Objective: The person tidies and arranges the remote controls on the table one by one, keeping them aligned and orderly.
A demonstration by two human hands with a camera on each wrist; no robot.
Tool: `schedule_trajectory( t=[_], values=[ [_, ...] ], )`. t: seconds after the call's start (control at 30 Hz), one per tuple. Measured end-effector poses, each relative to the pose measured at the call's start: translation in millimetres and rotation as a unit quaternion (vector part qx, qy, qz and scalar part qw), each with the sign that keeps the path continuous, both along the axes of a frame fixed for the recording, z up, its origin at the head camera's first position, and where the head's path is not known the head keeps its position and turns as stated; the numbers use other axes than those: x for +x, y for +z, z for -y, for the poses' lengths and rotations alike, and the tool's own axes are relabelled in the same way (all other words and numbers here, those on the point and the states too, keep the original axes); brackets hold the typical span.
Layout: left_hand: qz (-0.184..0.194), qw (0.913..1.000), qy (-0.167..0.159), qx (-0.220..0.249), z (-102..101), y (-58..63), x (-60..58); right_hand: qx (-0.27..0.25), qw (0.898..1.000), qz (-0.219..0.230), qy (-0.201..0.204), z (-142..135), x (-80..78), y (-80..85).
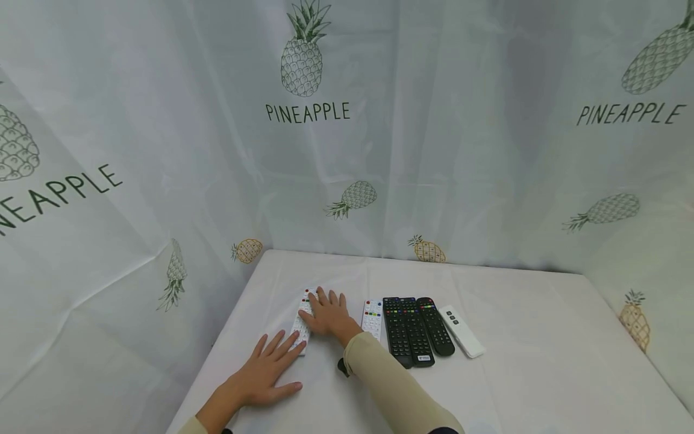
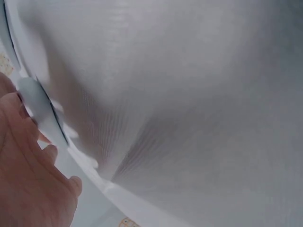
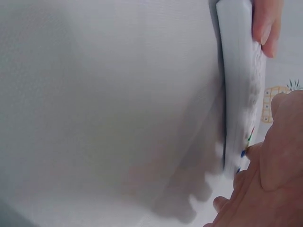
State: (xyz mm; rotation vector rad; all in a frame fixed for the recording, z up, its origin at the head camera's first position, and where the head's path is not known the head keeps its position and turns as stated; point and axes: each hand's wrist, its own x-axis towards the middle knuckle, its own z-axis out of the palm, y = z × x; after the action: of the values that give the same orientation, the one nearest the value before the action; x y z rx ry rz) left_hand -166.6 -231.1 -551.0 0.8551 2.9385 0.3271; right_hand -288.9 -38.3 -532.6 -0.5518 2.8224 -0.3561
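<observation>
A white remote control [image 1: 301, 330] with coloured buttons lies tilted on the left part of the table. My right hand [image 1: 328, 314] rests its spread fingers on the remote's far end. The left hand [image 1: 262, 372] reaches in from the lower left, its fingers extended and fingertips touching the near end, thumb apart on the cloth side. In the right wrist view, the remote's side [image 3: 236, 85] shows between the right hand [image 3: 277, 175] and the fingers of the left. The left wrist view has the left hand [image 2: 31, 165] beside the remote's rounded end [image 2: 40, 109].
Right of the hands, another white remote [image 1: 372, 318] stands in a row with black remotes [image 1: 397, 334], [image 1: 436, 328] and a slim white remote [image 1: 461, 330]. White cloth covers the table [image 1: 542, 349]. A pineapple-print curtain [image 1: 466, 150] hangs behind and at the sides.
</observation>
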Motion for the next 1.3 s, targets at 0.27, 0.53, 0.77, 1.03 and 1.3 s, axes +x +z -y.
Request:
schedule_trajectory(
  t=[0.27, 0.53, 0.77, 1.03, 1.3],
  values=[
    [-0.010, 0.9999, -0.005, 0.011, -1.7, -1.9, 2.1, -0.018, 1.000, 0.002, 0.007, -6.0, -1.2, -2.8],
    [-0.017, 0.9995, -0.008, 0.026, -1.7, -1.9, 6.1, -0.015, 1.000, 0.000, 0.014, -5.0, 0.5, -2.6],
    [-0.014, 0.9996, -0.002, 0.024, -3.6, -3.7, 4.7, -0.022, 1.000, -0.005, 0.011, -6.5, 1.8, -0.5],
    [-0.037, 0.9991, 0.003, 0.019, -7.3, -5.5, 3.8, -0.034, 0.998, -0.029, 0.037, -7.6, 5.9, 7.5],
    [-0.068, 0.9973, 0.011, 0.026, -13.8, -0.6, 6.2, -0.022, 0.997, -0.058, 0.046, -15.8, 12.7, 13.7]
  ],
)
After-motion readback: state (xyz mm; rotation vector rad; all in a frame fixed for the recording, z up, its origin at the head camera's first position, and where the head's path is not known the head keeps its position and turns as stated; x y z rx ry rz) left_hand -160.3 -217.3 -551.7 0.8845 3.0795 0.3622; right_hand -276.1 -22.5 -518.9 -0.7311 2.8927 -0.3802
